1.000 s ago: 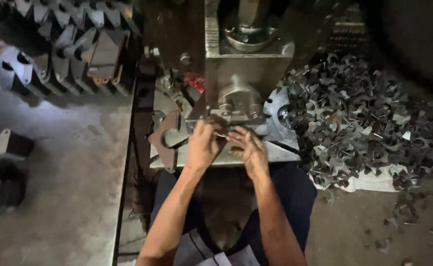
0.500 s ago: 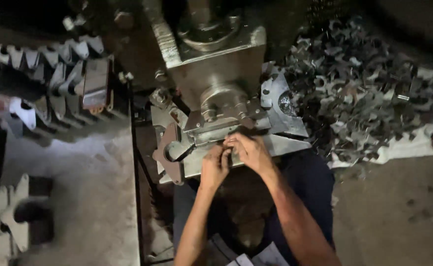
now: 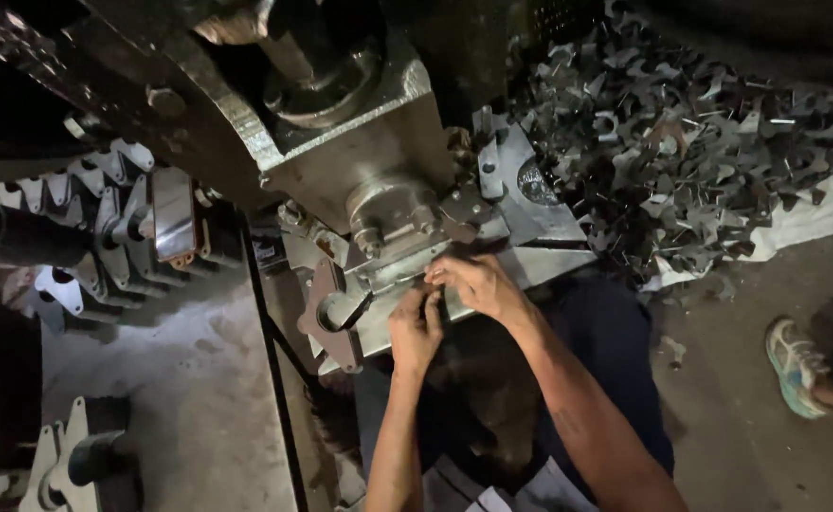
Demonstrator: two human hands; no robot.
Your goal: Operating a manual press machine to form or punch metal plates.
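A heavy metal press machine fills the upper middle of the head view. Both my hands meet at its lower die plate. My left hand has its fingers curled at the plate's front edge. My right hand lies just right of it, fingers pinched at the same spot. Whatever small piece sits between the fingers is hidden. A rust-coloured flat bracket hangs at the plate's left end.
A large heap of cut sheet-metal pieces lies on white sheeting at the right. Rows of stamped metal parts stand at the left. Another person's shoe is at the right edge. A thin black frame bar runs down the concrete floor.
The view has tilted and swung, so the machine leans left in the picture. My hands stay together at the die plate. A shoe has come into view at the right.
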